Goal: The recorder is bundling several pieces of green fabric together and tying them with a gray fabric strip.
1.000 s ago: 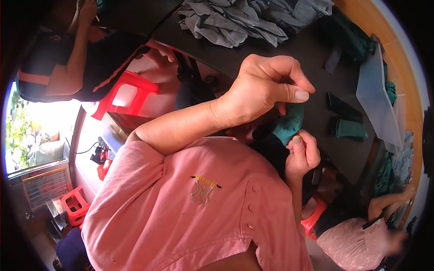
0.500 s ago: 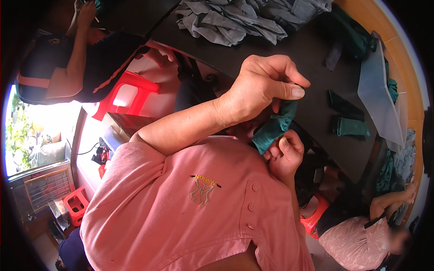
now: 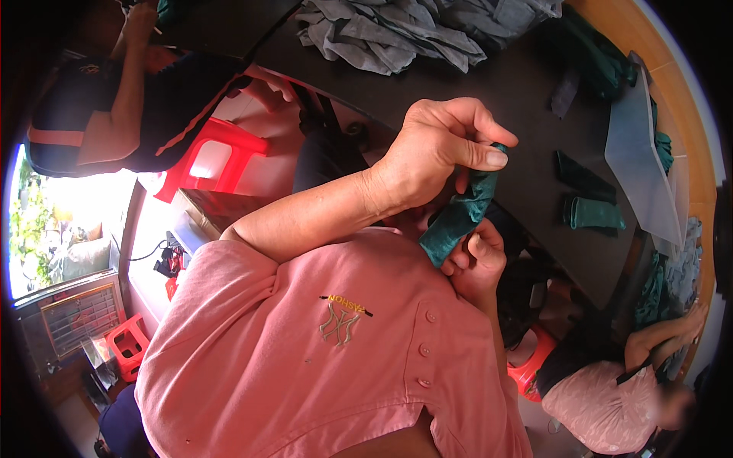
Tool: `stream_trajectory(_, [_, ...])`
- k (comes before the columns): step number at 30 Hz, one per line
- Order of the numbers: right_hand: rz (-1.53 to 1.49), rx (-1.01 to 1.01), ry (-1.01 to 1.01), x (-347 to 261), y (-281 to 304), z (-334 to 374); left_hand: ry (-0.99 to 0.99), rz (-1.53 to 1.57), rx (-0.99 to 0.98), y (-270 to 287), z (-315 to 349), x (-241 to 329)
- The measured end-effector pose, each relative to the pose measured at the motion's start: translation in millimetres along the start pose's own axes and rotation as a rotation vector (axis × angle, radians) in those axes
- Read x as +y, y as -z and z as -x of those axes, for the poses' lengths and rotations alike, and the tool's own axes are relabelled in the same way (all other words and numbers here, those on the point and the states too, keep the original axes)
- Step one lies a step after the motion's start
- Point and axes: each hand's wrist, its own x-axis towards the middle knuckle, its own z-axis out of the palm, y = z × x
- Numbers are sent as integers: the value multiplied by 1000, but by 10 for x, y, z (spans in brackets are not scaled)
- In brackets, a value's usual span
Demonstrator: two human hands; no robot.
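Note:
A narrow strip of shiny dark green velvet-like fabric [image 3: 460, 217] hangs slantwise in front of my pink shirt, near the table edge. My left hand [image 3: 449, 145] pinches its upper end between thumb and bent index finger; the other fingers curl behind. Lower down, my right hand [image 3: 481, 261] is closed beside the strip's bottom part, thumb against the curled fingers. The fabric partly hides those fingertips and their grip on it.
On the dark table [image 3: 527, 164] lie a heap of grey fabric pieces [image 3: 389, 38] and folded green pieces [image 3: 595, 213]. A translucent panel [image 3: 637, 156] stands at right. People work at left and lower right. Red stools [image 3: 217, 156] stand on the floor.
Both hands and the green strip have shifted slightly left and a little downward. More of the strip's upper end shows at my left thumb.

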Motion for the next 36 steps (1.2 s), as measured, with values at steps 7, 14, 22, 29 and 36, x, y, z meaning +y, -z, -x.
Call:
stream_trajectory(7, [104, 149, 70, -87, -87, 7, 102, 16, 66, -75, 85, -59])
stream_trajectory(14, [199, 97, 166, -113, -99, 15, -433, -552, -31, -20, 106, -179])
stream_trajectory(22, [292, 236, 257, -150, -140, 21, -100, -334, -106, 32, 69, -308])
stream_trajectory(29, [489, 322, 388, -177, -171, 32, -476, -621, 51, -161, 147, 117])
stream_trajectory(36, [538, 308, 389, -160, -184, 60, -176, -277, -29, -164, 4, 24])
